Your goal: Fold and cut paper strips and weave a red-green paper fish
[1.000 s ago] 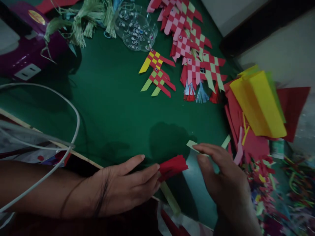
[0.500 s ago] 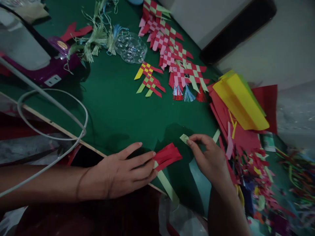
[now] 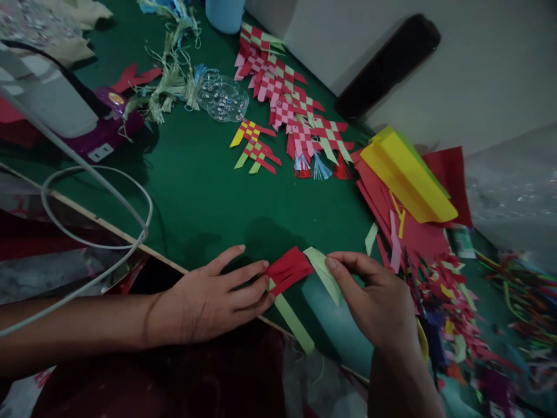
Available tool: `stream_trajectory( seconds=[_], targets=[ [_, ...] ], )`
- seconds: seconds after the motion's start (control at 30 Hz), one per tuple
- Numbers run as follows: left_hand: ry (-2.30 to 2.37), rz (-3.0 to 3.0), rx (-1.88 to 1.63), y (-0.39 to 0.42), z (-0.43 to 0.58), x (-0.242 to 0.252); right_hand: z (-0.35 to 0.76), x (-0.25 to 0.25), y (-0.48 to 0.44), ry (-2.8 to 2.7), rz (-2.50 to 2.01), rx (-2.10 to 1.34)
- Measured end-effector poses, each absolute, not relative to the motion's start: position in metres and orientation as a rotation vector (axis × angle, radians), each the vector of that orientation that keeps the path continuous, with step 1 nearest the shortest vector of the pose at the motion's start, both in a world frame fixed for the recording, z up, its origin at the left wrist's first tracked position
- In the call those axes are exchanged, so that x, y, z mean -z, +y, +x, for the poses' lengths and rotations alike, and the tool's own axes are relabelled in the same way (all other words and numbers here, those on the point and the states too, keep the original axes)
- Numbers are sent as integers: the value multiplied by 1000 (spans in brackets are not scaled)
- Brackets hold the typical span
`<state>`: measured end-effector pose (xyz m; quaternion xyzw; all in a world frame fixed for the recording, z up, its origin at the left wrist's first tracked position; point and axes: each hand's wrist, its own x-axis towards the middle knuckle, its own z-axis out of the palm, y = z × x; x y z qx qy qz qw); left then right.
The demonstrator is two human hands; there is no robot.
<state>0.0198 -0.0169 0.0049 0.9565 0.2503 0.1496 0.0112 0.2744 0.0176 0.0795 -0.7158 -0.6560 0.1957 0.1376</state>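
Note:
My left hand [image 3: 221, 293] lies with its fingers stretched and spread, the fingertips pressing on the left end of a red paper piece [image 3: 289, 270] slit into strips. A pale green paper strip [image 3: 293, 325] sticks out from under those fingertips toward the table's front edge. Between the thumb and index finger of my right hand [image 3: 374, 296] is another pale green paper strip [image 3: 324, 273]. It slants down beside the right end of the red piece, and its upper end is close to that piece.
Woven paper fish [image 3: 282, 110] lie in a row at the back, two smaller ones beside a clear dish [image 3: 223, 98] of small eyes. Yellow paper sheets [image 3: 409, 174] and scraps [image 3: 456, 313] are on the right. A white cable [image 3: 148, 203] loops over the left edge.
My right hand has brought its pale green strip lower and closer to the red piece, with more of the strip showing. My left hand stays on the red piece. The view has shifted slightly.

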Motion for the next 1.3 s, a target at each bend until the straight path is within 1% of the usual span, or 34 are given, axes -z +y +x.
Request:
stream_trajectory(
  seconds=[0.63,0.87,1.13,1.3],
  targets=[
    [788,2974,-506,-16,20,-3,272,-72,20,-1809,-2093,-579],
    [782,2967,-494,-17,20,-4,268,-70,20,-1794,-2082,-672],
    [787,2966,-497,-16,20,-3,268,-67,18,-1763,-2101,-677],
    [777,2977,-503,-16,21,-3,269,-63,10,-1783,-2120,-531]
  ],
)
